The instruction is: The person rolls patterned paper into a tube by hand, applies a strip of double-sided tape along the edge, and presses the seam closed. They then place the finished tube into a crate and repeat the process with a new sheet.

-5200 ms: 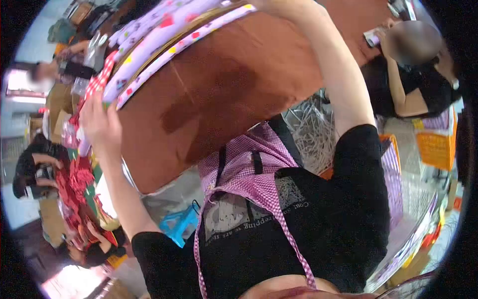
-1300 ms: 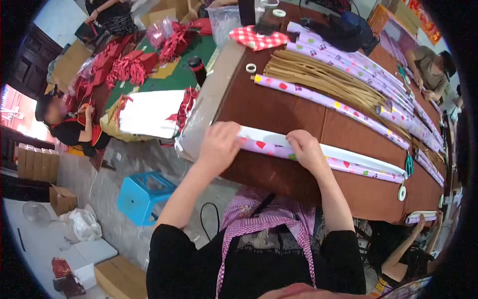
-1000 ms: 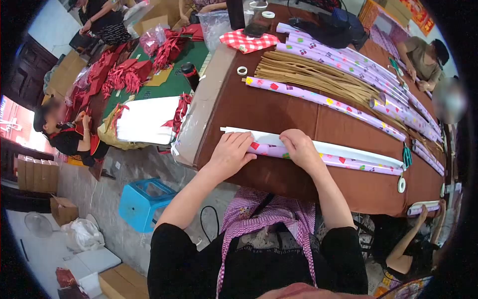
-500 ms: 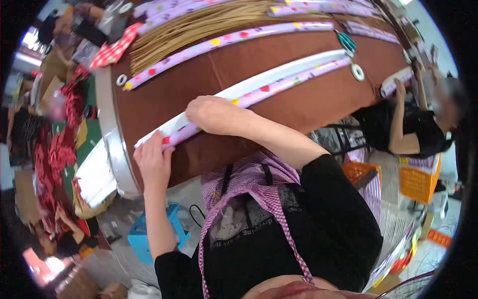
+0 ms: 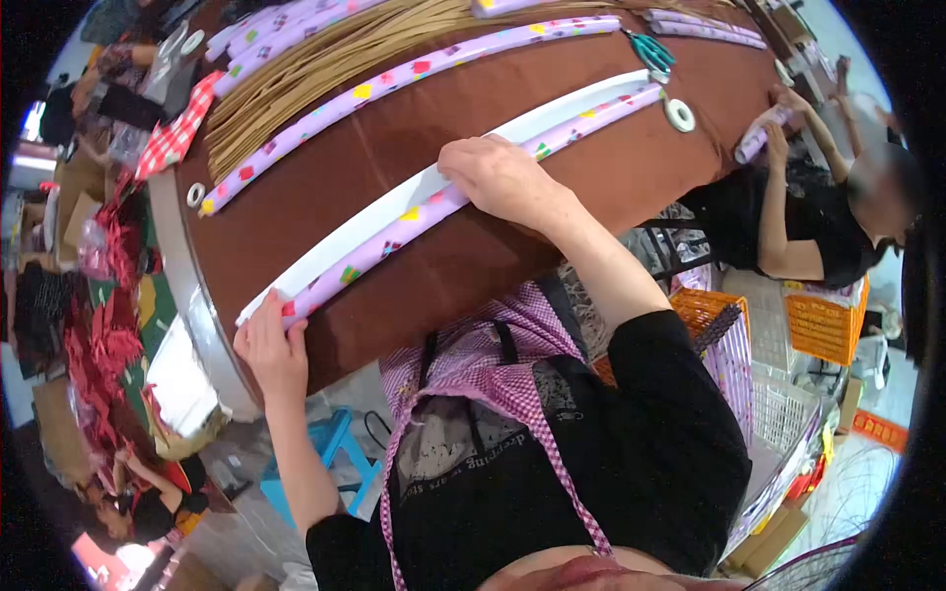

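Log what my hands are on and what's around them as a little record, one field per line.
Left hand: on the near left end of a partly rolled lilac sheet
Right hand: partway along that sheet
Sheet: white strip showing beside the patterned roll
Surface: brown-covered table
Behind sheet: long patterned roll, then brown strips
Near far end: green-handled scissors, white ring
At right: co-worker holding patterned material
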Demonstrator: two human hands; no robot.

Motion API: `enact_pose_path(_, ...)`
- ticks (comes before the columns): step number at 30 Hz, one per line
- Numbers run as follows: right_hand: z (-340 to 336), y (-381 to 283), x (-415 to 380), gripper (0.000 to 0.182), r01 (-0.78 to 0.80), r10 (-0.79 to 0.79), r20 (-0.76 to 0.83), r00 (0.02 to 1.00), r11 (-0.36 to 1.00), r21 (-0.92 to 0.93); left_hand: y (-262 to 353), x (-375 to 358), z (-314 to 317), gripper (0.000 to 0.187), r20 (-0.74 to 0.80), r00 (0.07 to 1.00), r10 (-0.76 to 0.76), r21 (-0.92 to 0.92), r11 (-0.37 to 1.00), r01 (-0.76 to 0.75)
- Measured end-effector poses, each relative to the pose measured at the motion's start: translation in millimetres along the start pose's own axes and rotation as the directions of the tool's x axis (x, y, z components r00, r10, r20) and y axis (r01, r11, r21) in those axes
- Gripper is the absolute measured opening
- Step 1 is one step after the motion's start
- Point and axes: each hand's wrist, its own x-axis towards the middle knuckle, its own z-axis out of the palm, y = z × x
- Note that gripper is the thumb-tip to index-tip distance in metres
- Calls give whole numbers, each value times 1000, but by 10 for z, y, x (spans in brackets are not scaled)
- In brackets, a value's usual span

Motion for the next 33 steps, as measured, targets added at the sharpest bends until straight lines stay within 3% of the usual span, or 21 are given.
enact_pose_path(2, -141, 191, -90, 10, -47, 47, -15, 999, 999, -7, 11, -20, -11, 46, 57, 996, -75, -14, 997, 76)
enact_pose_path(6, -345, 672, -252, 10, -139, 139, -63, 988, 990, -5, -17, -23, 9, 46, 43, 998, -41, 7, 999, 40)
enact_pose_path(10, -565, 1134, -424, 14, -141, 134, -170, 976, 990, -29, -17, -25, -12, 47, 72, 996, -47, -9, 999, 47)
enact_pose_path(15, -919, 1583, -558, 19, -317, 314, -103, 944, 948, -13, -29, -31, -1, 45, 76, 997, -32, 5, 999, 31)
enact_pose_path(19, -1102, 1971, -689, 21, -405, 373, -195, 907, 898, -171, -39, -33, -2, 45, 76, 997, -26, 11, 1000, 26)
enact_pose_path(22, -1269, 2181, -702, 22, -540, 511, -186, 839, 826, -165, -22, -5, -14, 46, 65, 998, -15, 13, 1000, 14)
enact_pose_path(24, -1388, 2329, -695, 24, -478, 481, -89, 872, 802, -357, -14, -13, 6, 47, 61, 998, -32, 24, 999, 31)
enact_pose_path(25, -1404, 2544, -675, 25, -473, 539, -23, 842, 716, -514, -33, -24, 49, 45, 60, 997, -47, 10, 999, 46)
enact_pose_path(26, -1201, 2817, -832, 26, -793, 781, -278, 559, 602, 97, -56, -48, 46, 43, 62, 995, -73, 4, 997, 73)
enact_pose_path(27, -1465, 2516, -702, 26, -615, 592, -187, 784, 700, -362, 18, 2, -2, 44, 73, 992, -101, -1, 995, 102)
enact_pose_path(28, -1484, 2701, -706, 27, -568, 526, -216, 822, 735, -370, 8, 10, 11, 45, 12, 999, -49, -8, 999, 49)
enact_pose_path(29, -1396, 2394, -567, 27, -502, 364, -400, 841, 802, -325, 15, 5, 6, 46, 11, 999, -45, 3, 999, 45)
enact_pose_path(31, -1318, 1914, -181, 27, -348, 272, -274, 922, 894, -282, 11, -15, 12, 47, 42, 994, -98, 8, 995, 98)
enact_pose_path(33, -954, 1236, 196, 23, -184, 199, -226, 954, 979, 86, 60, 21, -8, 50, -9, 996, -92, -32, 995, 92)
